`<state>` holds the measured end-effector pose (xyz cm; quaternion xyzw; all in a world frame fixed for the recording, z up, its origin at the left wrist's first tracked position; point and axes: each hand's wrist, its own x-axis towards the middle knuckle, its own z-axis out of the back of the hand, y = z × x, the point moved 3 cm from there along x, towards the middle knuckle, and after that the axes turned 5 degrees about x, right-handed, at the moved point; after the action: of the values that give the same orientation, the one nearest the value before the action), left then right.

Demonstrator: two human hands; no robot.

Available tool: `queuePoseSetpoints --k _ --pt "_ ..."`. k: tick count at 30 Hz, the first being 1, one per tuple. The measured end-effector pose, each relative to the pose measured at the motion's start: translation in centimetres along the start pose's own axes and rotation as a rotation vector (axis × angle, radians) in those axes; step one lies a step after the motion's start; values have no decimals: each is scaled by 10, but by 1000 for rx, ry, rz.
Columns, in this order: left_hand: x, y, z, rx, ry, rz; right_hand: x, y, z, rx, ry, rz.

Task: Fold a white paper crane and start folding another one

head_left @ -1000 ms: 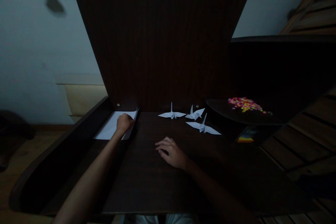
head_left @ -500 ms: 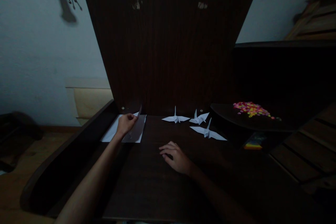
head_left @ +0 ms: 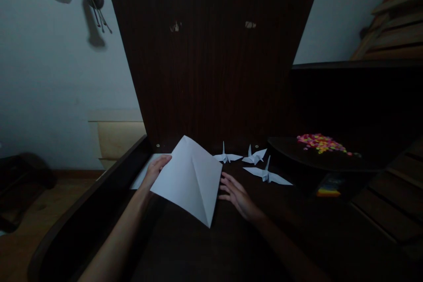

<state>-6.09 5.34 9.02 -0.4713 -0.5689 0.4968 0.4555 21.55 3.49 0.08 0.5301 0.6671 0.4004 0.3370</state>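
A square sheet of white paper (head_left: 185, 176) with a crease across it is held up over the dark desk, one corner pointing toward me. My left hand (head_left: 157, 171) pinches its left edge. Beside the sheet's right edge is my right hand (head_left: 237, 194), fingers spread; it looks close to the paper, and whether it touches is hard to tell. More white paper (head_left: 140, 177) lies on the desk beneath my left hand. Behind my right hand stand three folded white paper cranes: one (head_left: 228, 158) partly covered by the sheet, a second (head_left: 255, 156), and a nearer one (head_left: 267, 175).
A rounded shelf (head_left: 284, 152) on the right carries a heap of small pink and yellow pieces (head_left: 322, 142). Under it sits a colourful item (head_left: 328, 191). The desk has a raised side wall (head_left: 95, 198) at left and a tall dark back panel (head_left: 214, 75).
My left hand has lifted a sheet off the paper at the left and brought it over the middle. My right hand has moved right, fingers spread beside it. The view has tilted upward slightly.
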Motion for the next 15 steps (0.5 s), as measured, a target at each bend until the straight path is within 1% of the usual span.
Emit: queuePoseSetpoints --k 3,6,8,12,13,15 --pt "-7 30 -5 51 122 118 -3 3 3 13 -75 2" --pt "-14 54 -9 84 196 174 -6 7 9 -106 -174 38" --pt "-15 64 -13 92 225 195 -6 10 12 -188 -202 39" --pt "-15 76 -19 141 247 255 -7 17 12 -292 -189 50" --pt "-14 79 -21 152 248 259 -8 17 12 -313 -172 52" --pt "-15 82 -23 160 250 253 -9 16 10 -338 -94 32"
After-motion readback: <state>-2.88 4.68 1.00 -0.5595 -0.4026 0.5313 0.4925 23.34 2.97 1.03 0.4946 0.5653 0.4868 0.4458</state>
